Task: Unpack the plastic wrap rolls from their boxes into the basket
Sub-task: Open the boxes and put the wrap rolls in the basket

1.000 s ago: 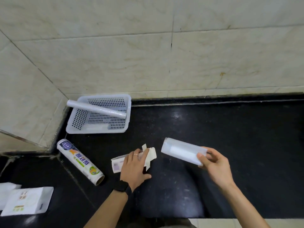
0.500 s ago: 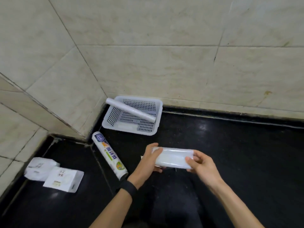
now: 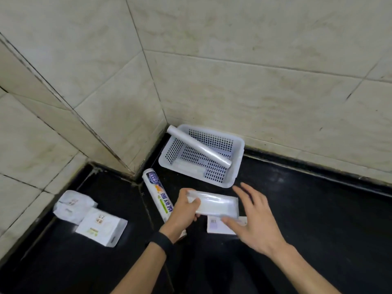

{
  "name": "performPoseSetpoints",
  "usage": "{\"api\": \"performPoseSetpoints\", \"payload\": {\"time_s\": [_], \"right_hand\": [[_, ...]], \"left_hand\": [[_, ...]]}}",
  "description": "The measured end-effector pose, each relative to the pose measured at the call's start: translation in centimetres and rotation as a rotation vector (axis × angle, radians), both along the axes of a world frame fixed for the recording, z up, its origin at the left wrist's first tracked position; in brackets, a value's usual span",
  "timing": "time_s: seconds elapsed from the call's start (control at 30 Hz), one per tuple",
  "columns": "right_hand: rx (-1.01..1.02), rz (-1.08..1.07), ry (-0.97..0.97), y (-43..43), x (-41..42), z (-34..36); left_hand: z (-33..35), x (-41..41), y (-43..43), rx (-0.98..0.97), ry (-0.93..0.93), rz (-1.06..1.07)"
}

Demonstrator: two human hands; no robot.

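Crumpled white pkt [image 3: 72,205] touches flat white pkt [image 3: 101,227] on black counter [image 3: 318,209].

Dim, even light – soft glare on the black counter [image 3: 307,209], edges bowed, slight blur

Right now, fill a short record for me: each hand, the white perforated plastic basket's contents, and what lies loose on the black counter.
left hand: grips the left end of a short white plastic wrap roll
right hand: open, fingers spread at that roll's right end
white perforated plastic basket: one long thin clear roll, lying diagonally
black counter: printed white cylindrical roll, flattened white box, two white packets
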State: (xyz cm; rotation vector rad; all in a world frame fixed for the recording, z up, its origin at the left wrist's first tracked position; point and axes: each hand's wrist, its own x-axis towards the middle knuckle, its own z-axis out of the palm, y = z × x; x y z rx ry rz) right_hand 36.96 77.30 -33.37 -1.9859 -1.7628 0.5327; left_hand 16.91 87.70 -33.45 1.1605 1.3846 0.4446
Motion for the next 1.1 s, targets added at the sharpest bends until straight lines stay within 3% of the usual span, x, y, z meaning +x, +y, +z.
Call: {"api": "performPoseSetpoints", "payload": {"time_s": [0.1, 0.23, 0.37, 0.47, 0.6, 0.7, 0.9, 1.1], "right_hand": [[0.226, 0.284, -0.411, 2.8, -0.8, 0.4], [0.353, 0.248, -0.464, 6.6, -1.2, 0.5], [0.192, 0.236, -0.381, 9.7, -1.1, 0.2], [-0.039, 0.11, -0.163, 12.2, -0.3, 0.0], [-0.228, -0.092, 0.045, 15.8, 1.9, -0.9], [-0.339, -0.169, 0.109, 17.6, 3.3, -1.5], [-0.444, -0.22, 0.153, 18.4, 4.8, -2.3], [-0.52, -0.111, 0.14, 20.5, 3.9, -2.7]], "left_hand": [[0.5, 0.3, 3.2, -0.225, -0.183, 0.081], [0.7, 0.4, 6.9, -0.471, -0.276, 0.047], [0.4, 0.0, 10.3, -0.522, -0.082, -0.005], [0.3, -0.4, 13.2, -0.418, 0.064, -0.097], [-1.5, -1.2, 16.7, 0.125, 0.283, -0.188], [-3.7, -1.1, 19.9, 0.425, 0.454, -0.471], [-8.0, 1.1, 24.3, 0.394, 0.794, -0.941], [-9.7, 1.5, 24.5, 0.445, 0.838, -0.986]]}}
